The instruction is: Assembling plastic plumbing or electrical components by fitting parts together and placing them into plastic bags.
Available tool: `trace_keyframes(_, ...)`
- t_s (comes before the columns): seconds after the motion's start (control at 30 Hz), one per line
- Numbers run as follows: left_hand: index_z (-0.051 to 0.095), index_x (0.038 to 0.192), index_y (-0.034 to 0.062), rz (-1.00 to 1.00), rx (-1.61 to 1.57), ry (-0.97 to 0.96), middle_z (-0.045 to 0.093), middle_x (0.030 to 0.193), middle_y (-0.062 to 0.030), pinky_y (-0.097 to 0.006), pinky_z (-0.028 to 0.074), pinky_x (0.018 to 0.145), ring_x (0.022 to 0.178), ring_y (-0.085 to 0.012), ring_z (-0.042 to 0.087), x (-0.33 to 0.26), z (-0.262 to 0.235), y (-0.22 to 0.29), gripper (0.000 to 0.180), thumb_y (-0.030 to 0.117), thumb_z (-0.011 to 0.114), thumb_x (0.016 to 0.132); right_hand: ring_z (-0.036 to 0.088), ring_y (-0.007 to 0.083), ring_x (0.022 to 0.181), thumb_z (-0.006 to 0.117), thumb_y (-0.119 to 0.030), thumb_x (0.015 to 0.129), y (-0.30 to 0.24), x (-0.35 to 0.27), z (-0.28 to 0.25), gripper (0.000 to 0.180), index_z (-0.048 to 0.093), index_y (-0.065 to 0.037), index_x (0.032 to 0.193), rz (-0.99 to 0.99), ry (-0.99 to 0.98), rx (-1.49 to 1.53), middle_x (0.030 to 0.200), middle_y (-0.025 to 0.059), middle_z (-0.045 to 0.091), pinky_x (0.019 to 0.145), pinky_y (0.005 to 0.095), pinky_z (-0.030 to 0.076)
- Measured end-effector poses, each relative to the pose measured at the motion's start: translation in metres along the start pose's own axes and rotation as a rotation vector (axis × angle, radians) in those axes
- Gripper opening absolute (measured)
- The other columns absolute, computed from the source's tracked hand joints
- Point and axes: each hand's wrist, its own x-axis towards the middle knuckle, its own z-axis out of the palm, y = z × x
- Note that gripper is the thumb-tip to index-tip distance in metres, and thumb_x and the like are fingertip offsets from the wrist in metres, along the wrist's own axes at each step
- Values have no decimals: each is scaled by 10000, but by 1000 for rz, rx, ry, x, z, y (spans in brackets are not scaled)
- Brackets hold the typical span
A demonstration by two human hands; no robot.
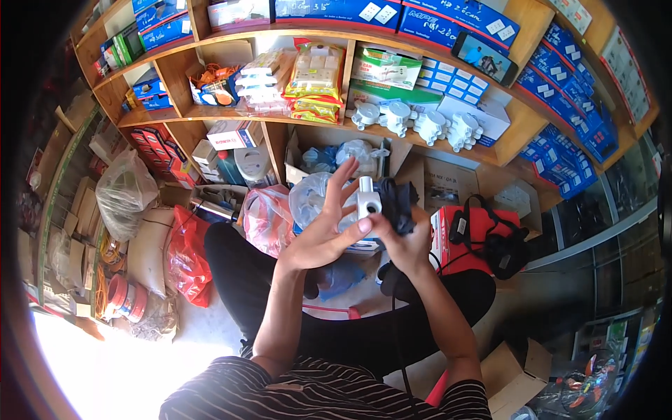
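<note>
There, the white plastic fitting [367, 198] stood upright between my hands, its long axis vertical. My left hand [327, 234] had its fingers [341, 183] spread wide, thumb pressing the fitting's base; my right hand [406, 241] clutched a black cloth-like bundle [396, 199] just beside it.

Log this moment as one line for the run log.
left hand: open, thumb on white plastic fitting | right hand: gripping black tool with cord | backdrop: wooden shelves
</note>
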Motion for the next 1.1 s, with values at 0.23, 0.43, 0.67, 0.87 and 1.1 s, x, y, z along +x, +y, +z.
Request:
trace_keyframes(0.23, 378, 1539, 40, -231, 24, -9, 494, 1404, -143, -332, 241, 1177, 1354, -213, 418, 12, 10, 3, 629, 483, 390, 1091, 622, 255, 773, 688, -461, 967, 22, 6, -9, 463, 640, -1, 962, -184, -146, -73, 852, 96, 629, 680, 397, 471)
trace_keyframes(0.43, 579, 1328, 19, -458, -381, 26, 642, 1155, -58, -290, 497, 940, 1050, -102, 597, 13, 13, 14, 561, 495, 389, 1100, 639, 375, 951, 874, -271, 685, 5, 7, -19, 430, 660, -10, 952, -359, -382, -561, 976, 147, 646, 819, 468, 535)
trace_keyframes(0.67, 629, 1203, 66, -586, -617, 19, 714, 895, -73, -274, 601, 594, 684, -150, 708, 19, 14, -4, 495, 501, 429, 1080, 653, 318, 934, 893, -312, 617, -2, 13, -34, 426, 689, -43, 877, -376, -373, -560, 943, 87, 658, 806, 434, 537)
trace_keyframes(0.87, 555, 1309, -20, -749, -775, -259, 720, 993, -275, -555, 630, 544, 821, -445, 741, 22, 5, -30, 656, 561, 392, 1052, 632, 347, 904, 879, -236, 636, -3, 9, -41, 354, 711, -43, 879, -305, -421, -450, 947, 100, 673, 781, 458, 508)
trace_keyframes(1.1, 659, 1118, 6, -765, -1118, 446, 727, 823, -137, -479, 608, 539, 614, -284, 705, 42, 19, -28, 552, 489, 395, 1074, 630, 356, 950, 853, -308, 663, 0, 7, -43, 395, 723, -51, 934, -302, -277, -341, 942, 103, 676, 833, 451, 516)
